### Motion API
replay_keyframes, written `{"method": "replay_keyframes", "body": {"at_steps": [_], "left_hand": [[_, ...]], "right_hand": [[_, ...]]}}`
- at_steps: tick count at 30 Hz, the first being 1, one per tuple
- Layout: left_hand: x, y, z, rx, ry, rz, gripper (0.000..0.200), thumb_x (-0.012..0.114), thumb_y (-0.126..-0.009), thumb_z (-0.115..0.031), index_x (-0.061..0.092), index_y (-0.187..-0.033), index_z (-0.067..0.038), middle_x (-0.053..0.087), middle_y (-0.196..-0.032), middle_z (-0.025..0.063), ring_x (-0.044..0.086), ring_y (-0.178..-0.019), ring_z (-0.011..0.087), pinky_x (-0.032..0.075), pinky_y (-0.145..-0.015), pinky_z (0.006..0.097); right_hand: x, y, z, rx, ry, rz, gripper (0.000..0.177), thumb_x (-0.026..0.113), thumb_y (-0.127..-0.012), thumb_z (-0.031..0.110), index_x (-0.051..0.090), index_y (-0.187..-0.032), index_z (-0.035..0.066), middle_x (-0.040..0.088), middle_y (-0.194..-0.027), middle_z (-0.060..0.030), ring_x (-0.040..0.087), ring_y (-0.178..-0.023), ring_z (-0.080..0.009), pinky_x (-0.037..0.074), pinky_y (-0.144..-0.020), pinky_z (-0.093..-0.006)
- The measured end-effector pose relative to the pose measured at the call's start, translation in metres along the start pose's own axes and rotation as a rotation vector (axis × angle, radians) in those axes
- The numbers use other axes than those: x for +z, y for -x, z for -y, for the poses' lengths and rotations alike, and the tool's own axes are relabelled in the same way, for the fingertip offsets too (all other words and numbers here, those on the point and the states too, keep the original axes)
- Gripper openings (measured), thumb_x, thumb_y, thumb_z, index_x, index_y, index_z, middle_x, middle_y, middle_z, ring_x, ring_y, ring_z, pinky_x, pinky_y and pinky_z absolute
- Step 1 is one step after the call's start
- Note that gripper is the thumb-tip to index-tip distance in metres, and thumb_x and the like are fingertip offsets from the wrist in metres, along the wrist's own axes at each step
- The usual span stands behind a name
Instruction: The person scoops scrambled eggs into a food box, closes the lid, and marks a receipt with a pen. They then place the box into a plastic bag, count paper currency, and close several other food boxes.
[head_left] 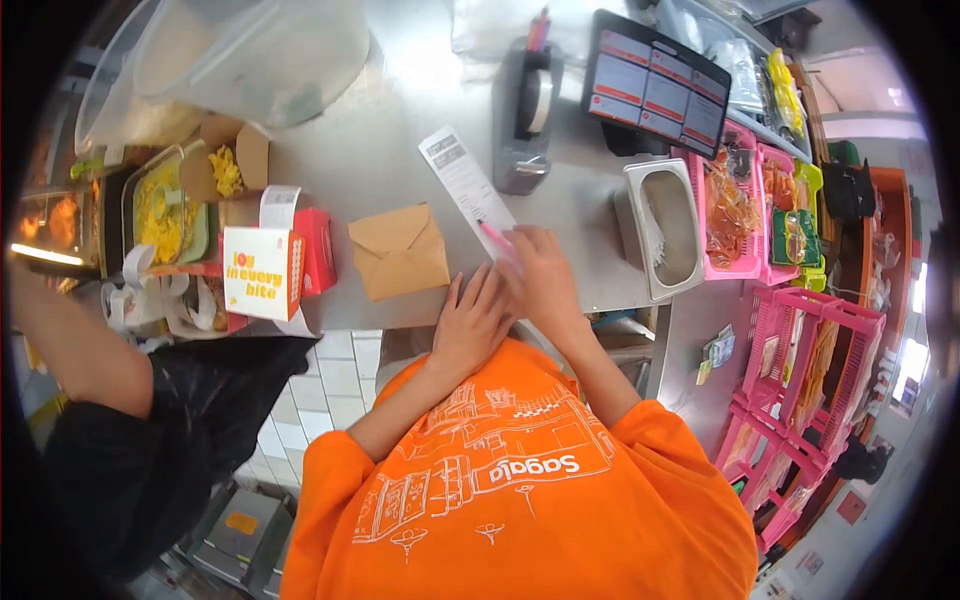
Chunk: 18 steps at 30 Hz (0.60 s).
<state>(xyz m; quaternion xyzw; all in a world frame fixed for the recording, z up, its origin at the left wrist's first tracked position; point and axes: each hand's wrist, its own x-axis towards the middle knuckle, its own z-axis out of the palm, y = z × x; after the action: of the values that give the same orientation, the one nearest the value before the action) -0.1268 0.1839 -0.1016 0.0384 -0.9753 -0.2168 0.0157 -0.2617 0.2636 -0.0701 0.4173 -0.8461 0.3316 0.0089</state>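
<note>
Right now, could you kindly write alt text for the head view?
The right hand holds a pink pen at a long receipt, the left hand close by. A closed brown box sits left on the metal counter; a tablet stands right.

Single view, taken from the wearer's head and aimed forward and steeply down. The orange T-shirt (530,480) is seen from above, close to the lens, and the bottom centre is filled by it. The left hand (472,318) and right hand (540,275) are caught near mid-frame, at short range. The steel counter (590,220) is looked down upon, its far part toward the top edge. Very wide lens: the right-hand shelving of pink baskets (858,325) is bowed; corners are rounded off in black.
</note>
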Motion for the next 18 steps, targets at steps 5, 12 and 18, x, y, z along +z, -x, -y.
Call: {"method": "replay_keyframes", "body": {"at_steps": [5, 12, 18], "left_hand": [[-0.018, 0.002, -0.004, -0.008, 0.129, -0.089, 0.037, 0.059, -0.085, -0.016, 0.055, -0.119, -0.002, 0.048, -0.13, 0.017, 0.042, -0.125, 0.0331, 0.034, -0.103, 0.0474], [-0.092, -0.018, 0.022, -0.062, 0.153, -0.332, 0.029, 0.055, -0.086, -0.01, 0.057, -0.114, -0.003, 0.054, -0.122, 0.0155, 0.046, -0.122, 0.0335, 0.035, -0.099, 0.0464], [-0.085, -0.046, 0.062, -0.307, -0.17, -0.343, 0.051, 0.054, -0.089, -0.03, 0.044, -0.132, -0.005, 0.042, -0.138, 0.0159, 0.032, -0.134, 0.0317, 0.02, -0.108, 0.0543]], "right_hand": [[-0.041, -0.002, -0.002, 0.103, -0.1, -0.064, 0.022, 0.065, -0.078, 0.002, 0.064, -0.1, 0.001, 0.064, -0.09, -0.0158, 0.064, -0.071, -0.0296, 0.051, -0.066, -0.0358], [-0.154, -0.068, -0.051, 0.235, -0.1, -0.3, 0.016, 0.06, -0.082, 0.006, 0.065, -0.096, 0.004, 0.066, -0.082, -0.0115, 0.063, -0.072, -0.0308, 0.049, -0.061, -0.0341], [-0.15, -0.104, -0.123, 0.222, 0.148, -0.135, 0.036, 0.052, -0.079, 0.004, 0.057, -0.115, 0.005, 0.061, -0.095, -0.0149, 0.061, -0.089, -0.0326, 0.05, -0.076, -0.0418]]}}
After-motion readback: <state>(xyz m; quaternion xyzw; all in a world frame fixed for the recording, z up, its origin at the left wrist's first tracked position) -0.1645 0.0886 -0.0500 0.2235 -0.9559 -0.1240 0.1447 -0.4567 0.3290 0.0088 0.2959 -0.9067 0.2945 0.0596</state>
